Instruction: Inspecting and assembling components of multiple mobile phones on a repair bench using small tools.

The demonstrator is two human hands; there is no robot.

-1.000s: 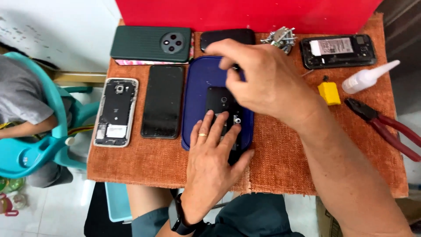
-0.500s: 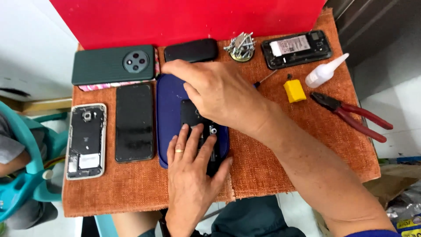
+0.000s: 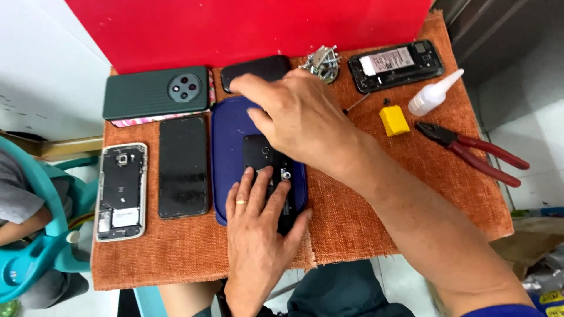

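Observation:
A small black opened phone (image 3: 262,159) lies on a dark blue oval tray (image 3: 229,152) in the middle of an orange woven mat (image 3: 364,223). My left hand (image 3: 258,235), with a ring on one finger, lies flat with its fingers spread on the phone's near end, pressing it down. My right hand (image 3: 294,117) reaches in from the right and hovers over the phone's far end, fingers bent, fingertips near the tray's far rim and a black phone (image 3: 255,69) behind it. What my right fingers grip is hidden.
On the left lie a dark green phone (image 3: 155,92), a black-screen phone (image 3: 183,166) and an opened silver phone frame (image 3: 121,192). At the back right are a cluster of metal parts (image 3: 322,60) and an opened black phone (image 3: 395,64). A glue bottle (image 3: 433,94), yellow block (image 3: 394,120) and red-handled pliers (image 3: 476,152) lie right. A red board (image 3: 252,29) stands behind.
The view has shifted, so the mat sits further left and lower in frame. My right hand has slid a little toward the tray's far end; my left hand stays on the phone.

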